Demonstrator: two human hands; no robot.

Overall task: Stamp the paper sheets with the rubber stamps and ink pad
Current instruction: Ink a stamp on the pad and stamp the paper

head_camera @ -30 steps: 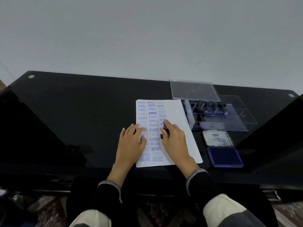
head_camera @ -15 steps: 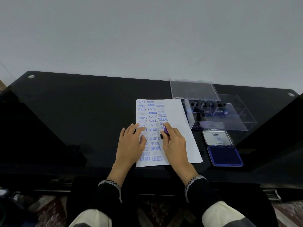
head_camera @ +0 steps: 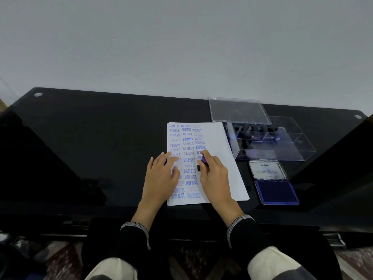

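A stack of white paper sheets [head_camera: 222, 158] lies on the black glass table [head_camera: 101, 138], its left half covered with blue stamp prints. My right hand [head_camera: 214, 176] grips a small rubber stamp [head_camera: 202, 163] with a purple top and presses it down on the sheet, mid-page. My left hand [head_camera: 161, 176] rests flat on the paper's left edge, fingers spread. The open ink pad [head_camera: 276, 191], blue and with its lid [head_camera: 267, 170] folded back, sits right of the paper.
A clear plastic box [head_camera: 282, 146] holding several more stamps stands behind the ink pad, its clear lid [head_camera: 238, 110] lying beside it at the back. A pale wall rises behind the table. My lap and a patterned rug show below the table's front edge.
My right hand with the stamp has shifted slightly down the page, uncovering an AIR MAIL print above it. My left hand has stayed in place.
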